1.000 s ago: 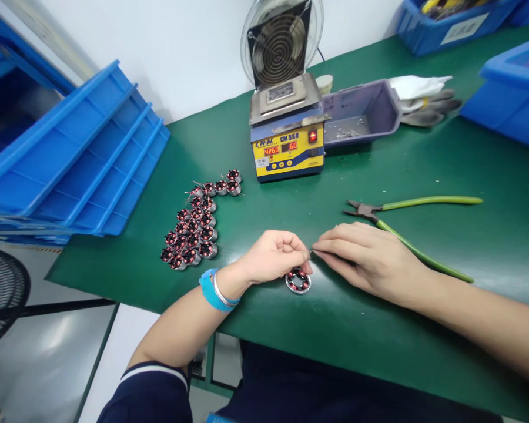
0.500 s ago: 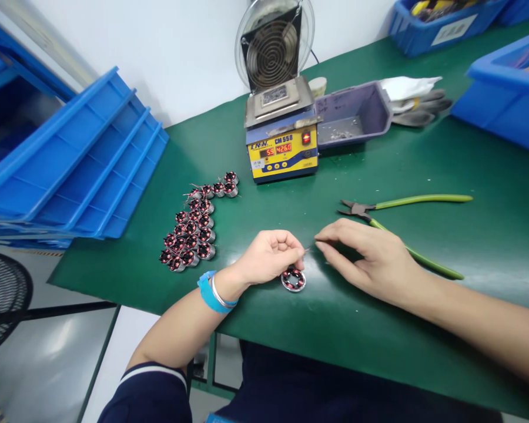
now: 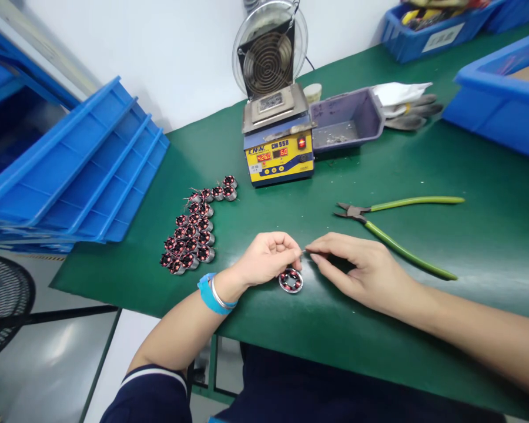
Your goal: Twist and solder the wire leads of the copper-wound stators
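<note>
A motor stator [image 3: 291, 281], a metal ring with copper coils and a dark core, hangs just under the fingers of my left hand [image 3: 271, 257]. That hand is closed, thumb against forefinger, on the stator's thin wire leads; the leads are mostly hidden by the fingers. Close on its right, the thumb and forefinger of my right hand [image 3: 357, 267] pinch together at the tip of a thin wire. Green-handled cutting pliers [image 3: 357, 212] lie with jaws spread beyond my right hand. Several more stators [image 3: 189, 232] stand grouped to the left, wires sticking up.
A yellow and blue solder pot [image 3: 280, 147] with lit displays stands at the back, a fan [image 3: 271, 61] behind it. Beside it are a grey-purple bin [image 3: 348, 120] and gloves [image 3: 408, 111]. Blue crates [image 3: 83, 170] lean at left; a blue bin [image 3: 494, 106] sits at right.
My right hand has moved left, bringing its fingertips closer to the left hand's. The left hand keeps its pinch above the stator, and the whole view has shifted slightly.
</note>
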The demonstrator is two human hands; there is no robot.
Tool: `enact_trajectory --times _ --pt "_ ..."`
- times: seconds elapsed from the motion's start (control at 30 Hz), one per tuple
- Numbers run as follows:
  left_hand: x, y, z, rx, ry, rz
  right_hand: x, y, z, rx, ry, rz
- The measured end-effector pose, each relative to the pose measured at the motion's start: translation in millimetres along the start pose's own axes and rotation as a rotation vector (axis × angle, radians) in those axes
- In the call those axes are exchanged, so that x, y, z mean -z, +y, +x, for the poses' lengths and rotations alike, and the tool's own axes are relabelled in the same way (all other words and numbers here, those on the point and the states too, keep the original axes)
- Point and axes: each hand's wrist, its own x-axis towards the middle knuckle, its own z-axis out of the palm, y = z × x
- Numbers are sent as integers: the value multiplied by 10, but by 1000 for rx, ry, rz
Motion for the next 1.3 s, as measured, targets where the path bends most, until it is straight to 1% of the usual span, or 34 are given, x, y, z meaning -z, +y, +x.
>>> enact_trajectory --times 0.17,0.4,0.47,0.6,0.7,0.93,1.07,1.13,1.17,1.2,1.23,1.3 --pt "11 12 -4 18 -16 28 0 -12 -1 -30 -27 25" --pt "4 22 -7 9 -6 -8 -2 -20 -18 2 -46 31" --pt "5 22 -7 6 -9 -14 3 7 -18 68 -31 -43" --pt "5 26 -9 15 -32 -11 20 72 8 281 -12 -275" --pt "3 33 -12 30 -48 -4 47 85 43 392 -28 -354" --pt "4 44 -25 59 -51 -13 128 101 97 554 -111 -421" --pt "7 46 -35 49 -57 -18 145 128 108 592 -128 -411" --pt "6 46 -39 42 -59 -16 136 112 108 525 -166 -345" --pt "5 45 -41 40 -59 -13 125 94 108 436 -191 -275" --pt "3 43 -42 38 -60 -8 109 71 108 297 -223 -175" --pt "1 40 -44 36 -61 -3 90 45 109 114 -266 -43" --pt "-2 32 -46 34 -65 5 47 -4 113 -300 -373 263"
